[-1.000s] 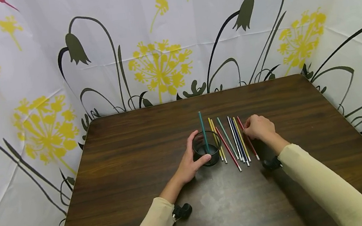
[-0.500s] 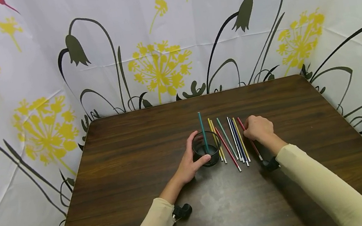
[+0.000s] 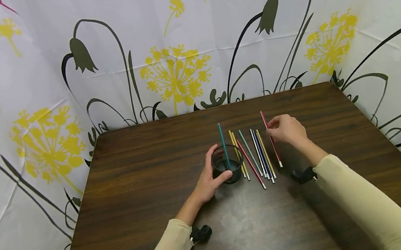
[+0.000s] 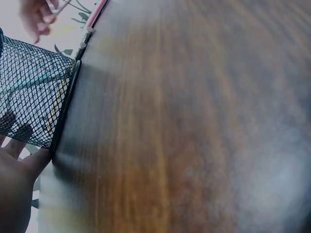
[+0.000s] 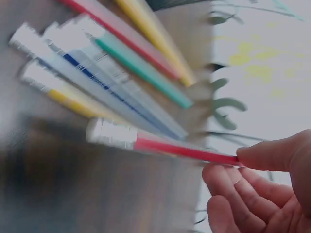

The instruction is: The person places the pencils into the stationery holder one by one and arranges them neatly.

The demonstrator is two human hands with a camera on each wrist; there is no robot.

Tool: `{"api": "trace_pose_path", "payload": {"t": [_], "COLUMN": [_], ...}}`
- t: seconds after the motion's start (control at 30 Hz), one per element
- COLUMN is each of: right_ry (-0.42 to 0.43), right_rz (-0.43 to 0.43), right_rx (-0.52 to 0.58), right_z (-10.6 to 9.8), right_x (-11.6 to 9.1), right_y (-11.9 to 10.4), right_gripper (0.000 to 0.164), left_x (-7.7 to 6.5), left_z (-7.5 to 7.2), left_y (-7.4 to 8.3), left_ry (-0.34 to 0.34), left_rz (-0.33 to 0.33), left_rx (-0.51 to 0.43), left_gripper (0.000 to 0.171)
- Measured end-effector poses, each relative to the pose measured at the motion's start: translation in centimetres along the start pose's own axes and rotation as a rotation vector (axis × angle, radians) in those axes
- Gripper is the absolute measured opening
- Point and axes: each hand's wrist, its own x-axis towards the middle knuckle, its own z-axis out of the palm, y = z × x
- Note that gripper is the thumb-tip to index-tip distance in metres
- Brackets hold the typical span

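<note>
My left hand (image 3: 206, 184) grips a black mesh pencil cup (image 4: 34, 87) from its left side, thumb in front and fingers behind. The cup stands upright on the table, and one teal pencil (image 3: 222, 137) leans up out of it. With thumb and fingertips, my right hand (image 3: 290, 131) pinches a red pencil (image 5: 175, 149) near its middle. Its white eraser end (image 5: 109, 133) points toward me, and the pencil slants over the right end of the pencil row. In the right wrist view, the far part of this pencil is hidden by the fingers.
Between the cup and my right hand lie several loose pencils: yellow ones, a second red pencil (image 3: 251, 164), a green pencil (image 3: 251, 152), and white and dark blue ones. They rest on a dark wooden table (image 3: 144, 162). A flower-printed curtain (image 3: 171, 26) hangs behind the table.
My right hand has picked up the rightmost red pencil from the table and moved it slightly away from me. The left hand and cup have stayed in place.
</note>
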Motion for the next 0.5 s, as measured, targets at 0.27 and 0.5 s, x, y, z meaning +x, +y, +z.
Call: {"api": "trace_pose_path", "payload": {"t": [0.27, 0.5], "right_ry": [0.090, 0.093], "right_rz": [-0.179, -0.296], "right_rx": [0.335, 0.624], "right_z": [-2.8, -3.5], "right_x": [-1.4, -3.2], "right_y": [-4.2, -7.7], "right_gripper": [0.032, 0.027], "left_x": [0.1, 0.1], "left_z": [0.0, 0.0], "left_y": [0.0, -0.4], "left_ry": [0.000, 0.015], "left_rz": [-0.002, 0.012], "left_rx": [-0.005, 0.011], "left_gripper": [0.080, 0.078]}}
